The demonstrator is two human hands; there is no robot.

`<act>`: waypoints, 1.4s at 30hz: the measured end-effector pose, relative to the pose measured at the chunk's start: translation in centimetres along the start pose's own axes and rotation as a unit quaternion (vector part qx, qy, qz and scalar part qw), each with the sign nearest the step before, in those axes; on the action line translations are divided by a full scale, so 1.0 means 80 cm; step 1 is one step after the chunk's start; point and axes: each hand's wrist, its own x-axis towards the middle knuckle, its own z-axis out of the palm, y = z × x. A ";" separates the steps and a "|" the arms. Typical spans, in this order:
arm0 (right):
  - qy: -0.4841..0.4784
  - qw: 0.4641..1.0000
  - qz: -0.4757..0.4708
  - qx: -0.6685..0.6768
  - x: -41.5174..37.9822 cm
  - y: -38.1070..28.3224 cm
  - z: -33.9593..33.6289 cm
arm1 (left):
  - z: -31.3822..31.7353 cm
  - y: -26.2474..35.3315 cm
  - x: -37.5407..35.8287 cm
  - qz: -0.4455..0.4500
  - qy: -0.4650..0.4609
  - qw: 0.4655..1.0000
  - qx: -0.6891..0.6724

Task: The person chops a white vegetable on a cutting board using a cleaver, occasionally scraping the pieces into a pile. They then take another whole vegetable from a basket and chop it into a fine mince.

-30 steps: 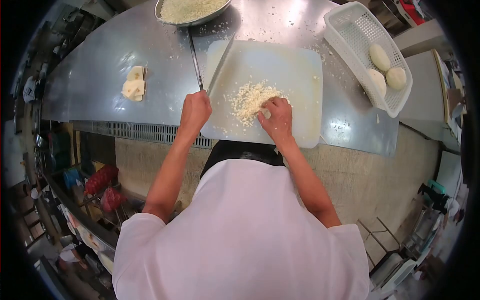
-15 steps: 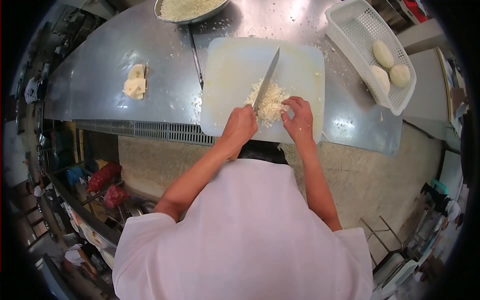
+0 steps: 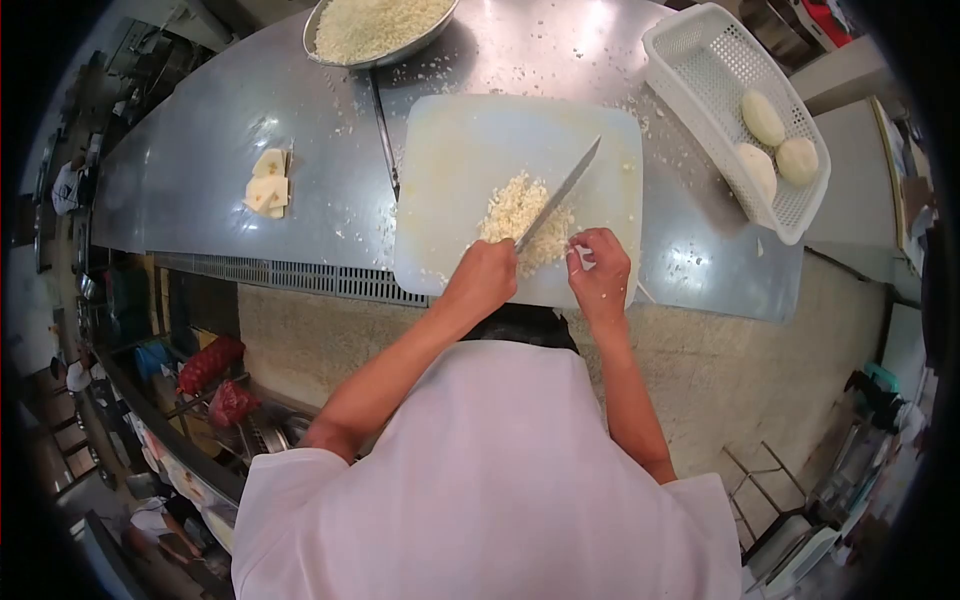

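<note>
My left hand [image 3: 484, 275] is closed round the handle of a knife [image 3: 560, 195]. The blade slants up and to the right across a pile of pale chopped pieces [image 3: 515, 208] on a white cutting board [image 3: 450, 140]. Chopped bits lie on both sides of the blade. At the right edge of the pile is my right hand [image 3: 602, 275], its fingers curled and set apart from the thumb, with small bits stuck to the skin. Nothing shows gripped between them. The handle is mostly hidden by my left hand.
Pale slices [image 3: 267, 190] lie on the metal table [image 3: 200, 165] at left. Beyond the board stands a metal bowl [image 3: 385, 58] of chopped pieces. A white basket [image 3: 690, 110] at right holds several peeled pale vegetables [image 3: 763, 118]. A dark rod [image 3: 383, 135] lies beside the board.
The knife has swung to the right, its tip now farther right and more of the pile left of the blade. My right hand stays beside the pile. The whole view has shifted slightly.
</note>
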 end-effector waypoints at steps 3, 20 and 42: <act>0.013 1.000 -0.012 0.017 0.000 -0.007 -0.006 | -0.013 0.018 0.007 0.004 -0.003 1.000 -0.025; 0.125 0.991 -0.037 0.041 -0.006 -0.018 -0.035 | -0.014 0.033 0.004 -0.005 -0.045 0.999 -0.010; 0.217 0.973 -0.071 0.025 -0.007 -0.007 -0.055 | 0.003 0.014 0.023 0.034 -0.016 0.999 0.028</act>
